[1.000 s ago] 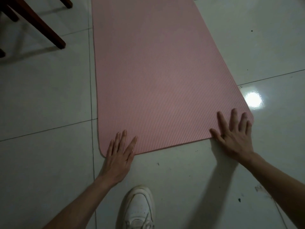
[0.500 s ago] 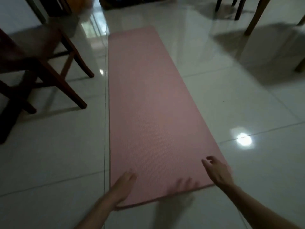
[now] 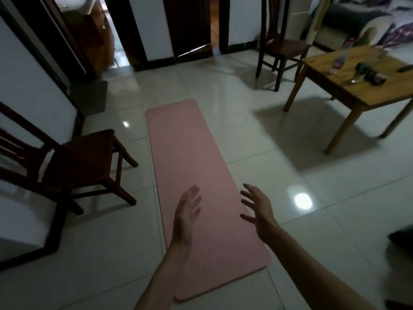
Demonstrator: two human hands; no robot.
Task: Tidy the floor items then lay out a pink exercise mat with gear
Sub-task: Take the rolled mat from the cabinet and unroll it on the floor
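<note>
Pink exercise mat (image 3: 190,166) fully unrolled, flat on the tiled floor (image 3: 279,175), long axis running away from the person toward the doorway (image 3: 214,25); near end rounded, just below the forearms. Left long edge passes close beside a dark wooden chair (image 3: 73,166), its nearest leg just beside the mat but apart from it. Right of the mat, a broad stretch of bare tile up to a light wooden table (image 3: 348,90), well apart; a second dark chair (image 3: 281,50) stands behind it near the wall. A plastic bottle (image 3: 339,59) stands on the table among small dark items too blurred to name. No containers discernible. Left hand (image 3: 187,211) hovers above the mat, fingers straight, holding nothing; right hand (image 3: 257,206) above the right edge, fingers spread and relaxed, holding nothing; hands apart. Versus half a second ago: both hands have lifted off the mat's near end, the view sits higher, and the whole mat now shows.
</note>
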